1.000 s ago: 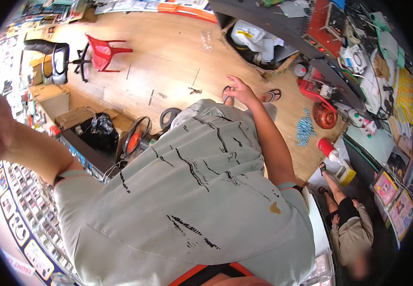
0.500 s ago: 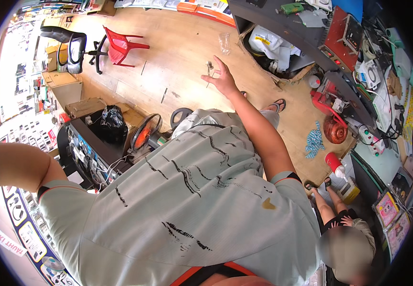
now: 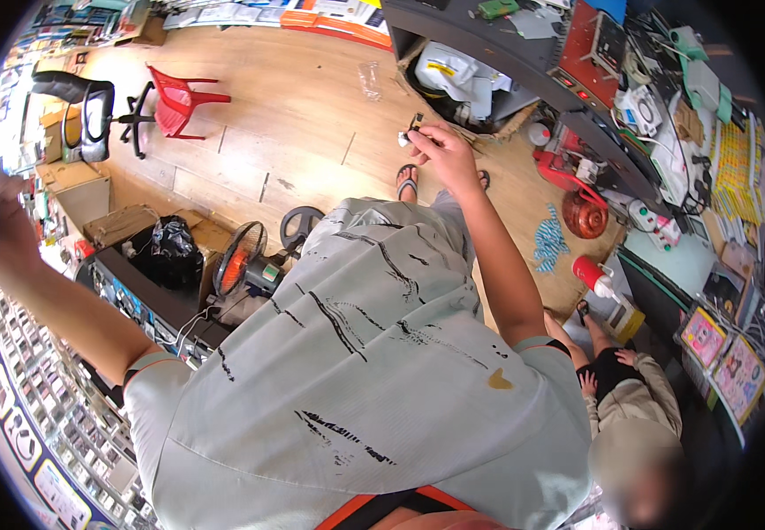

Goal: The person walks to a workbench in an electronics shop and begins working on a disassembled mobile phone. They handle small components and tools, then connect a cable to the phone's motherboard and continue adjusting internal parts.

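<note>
My right hand (image 3: 449, 157) now pinches a small dark-and-yellow thing with a white part (image 3: 415, 129) between thumb and fingers, out in front of me above the wooden floor (image 3: 285, 97). Half a second ago its fingers were spread, with a small thing just beyond them. A second ago a small dark scrap lay on the boards near there, and that spot now looks bare. I judge that the piece has been picked up and is under control, though blur hides its exact kind.

My left hand (image 3: 0, 216), out of view half a second ago, shows again at the far left, raised and smeared; I cannot tell whether it holds anything. A sandalled foot (image 3: 407, 183) shows below the pinched piece. A co-worker (image 3: 634, 397) sits at my lower right.
</note>
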`<act>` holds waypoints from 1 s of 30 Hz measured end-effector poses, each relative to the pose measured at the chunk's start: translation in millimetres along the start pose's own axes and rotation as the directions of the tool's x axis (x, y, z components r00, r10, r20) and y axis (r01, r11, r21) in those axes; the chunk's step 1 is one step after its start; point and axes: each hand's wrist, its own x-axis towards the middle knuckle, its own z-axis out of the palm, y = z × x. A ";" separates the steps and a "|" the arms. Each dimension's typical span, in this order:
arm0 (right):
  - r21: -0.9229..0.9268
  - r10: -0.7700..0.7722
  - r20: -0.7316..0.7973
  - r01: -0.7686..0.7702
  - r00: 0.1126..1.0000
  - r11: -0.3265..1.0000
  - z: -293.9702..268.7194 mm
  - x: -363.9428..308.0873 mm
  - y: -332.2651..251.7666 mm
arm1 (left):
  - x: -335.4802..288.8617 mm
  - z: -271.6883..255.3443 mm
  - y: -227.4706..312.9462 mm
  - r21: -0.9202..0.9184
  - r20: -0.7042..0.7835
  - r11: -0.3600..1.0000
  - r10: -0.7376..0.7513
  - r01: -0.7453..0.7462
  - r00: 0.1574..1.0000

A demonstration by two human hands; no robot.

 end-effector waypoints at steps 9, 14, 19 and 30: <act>0.126 0.117 -0.166 -0.097 0.979 0.987 -17.9 -83.0 -93.4 | -142.2 241.9 -220.9 0.114 0.453 0.699 -0.669 0.706 0.589; -0.010 0.018 -0.288 -0.022 0.957 1.000 -6.3 -109.6 -113.4 | -175.5 345.0 -204.8 0.174 0.684 0.625 -0.633 0.761 0.364; -0.127 -0.046 -0.360 0.000 0.932 0.992 -8.2 -120.8 -124.1 | -176.2 379.6 -205.8 0.181 0.757 0.657 -0.568 0.732 0.323; -0.974 -0.872 -0.184 0.037 0.453 0.225 -26.4 -141.4 -181.2 | -161.1 395.0 -216.6 0.096 0.690 0.618 -0.606 0.780 0.395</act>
